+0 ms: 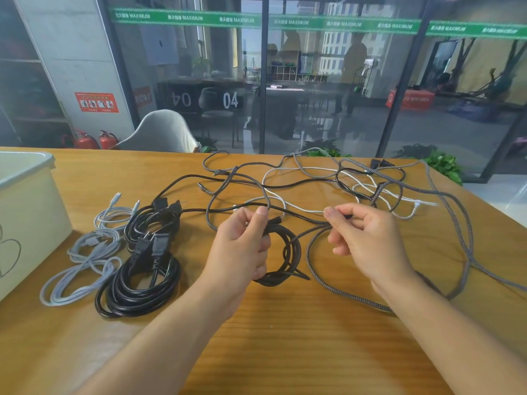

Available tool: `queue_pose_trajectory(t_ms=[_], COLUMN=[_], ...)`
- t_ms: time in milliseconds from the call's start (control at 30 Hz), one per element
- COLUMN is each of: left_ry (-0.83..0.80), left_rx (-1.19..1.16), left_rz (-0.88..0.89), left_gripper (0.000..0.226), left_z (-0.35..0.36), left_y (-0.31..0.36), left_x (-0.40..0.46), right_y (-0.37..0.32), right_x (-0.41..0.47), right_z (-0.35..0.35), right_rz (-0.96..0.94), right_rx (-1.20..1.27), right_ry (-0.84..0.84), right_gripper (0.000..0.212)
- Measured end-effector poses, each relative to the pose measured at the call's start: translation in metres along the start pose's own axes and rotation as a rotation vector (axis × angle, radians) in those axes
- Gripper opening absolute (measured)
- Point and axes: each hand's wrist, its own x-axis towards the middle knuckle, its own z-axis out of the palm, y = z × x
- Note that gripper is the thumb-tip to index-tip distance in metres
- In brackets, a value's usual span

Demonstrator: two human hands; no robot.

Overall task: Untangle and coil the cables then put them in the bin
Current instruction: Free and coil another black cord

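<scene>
Left hand (242, 240) grips a small coil (281, 255) of dark braided cable (336, 286) above the tabletop (285, 337); right hand (368, 238) pinches its free run at 3 o'clock. Light, limp, grippy: likely best fed by sliding. Bin (25, 223) lies at 9 o'clock.

Two hands are in the frame, the left hand (242, 246) at centre and the right hand (368, 240) to its right, and one cream bin (25, 212) stands at the left edge on the single wooden table (285, 337). Left of centre lie four finished coils: two black power-cable coils (139, 283) and two grey braided coils (82, 269), while a fifth, dark coil (281, 252) hangs in the left hand. In the upper left stand two red fire extinguishers (85, 141) and one pale chair (159, 132); the cables in the loose tangle (356, 181) across the upper middle overlap too much to count.
</scene>
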Motion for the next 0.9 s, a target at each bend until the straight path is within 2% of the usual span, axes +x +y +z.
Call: queue_pose_trajectory(t_ms=[100,267,400,433,567,700,900], left_ry=[-0.015,-0.007,-0.004,-0.005,-0.022,-0.022,-0.013], left_rx=[0.006,0.033,0.043,0.045,0.073,0.075,0.061], left_rz=[0.013,0.032,0.035,0.039,0.057,0.064,0.058], left_gripper=[0.028,0.028,0.029,0.029,0.03,0.03,0.028], left_z=[0.002,0.004,0.003,0.003,0.006,0.007,0.004], left_y=[0.001,0.002,0.001,0.001,0.002,0.002,0.005], left_x=[-0.001,-0.002,-0.001,-0.002,-0.003,-0.003,-0.003], right_y=[0.001,-0.005,-0.008,-0.008,-0.008,-0.004,-0.003], right_x=[-0.003,-0.01,-0.012,-0.013,-0.013,-0.011,-0.011], right_z=[0.004,0.012,0.014,0.014,0.015,0.012,0.007], right_rz=[0.037,0.146,0.179,0.198,0.223,0.237,0.17], right_rx=[-0.043,0.107,0.062,0.048,0.032,0.015,-0.087], right_ry=[-0.072,-0.203,-0.283,-0.306,-0.304,-0.326,-0.523], right_gripper=[0.012,0.021,0.036,0.036,0.01,0.018,0.022])
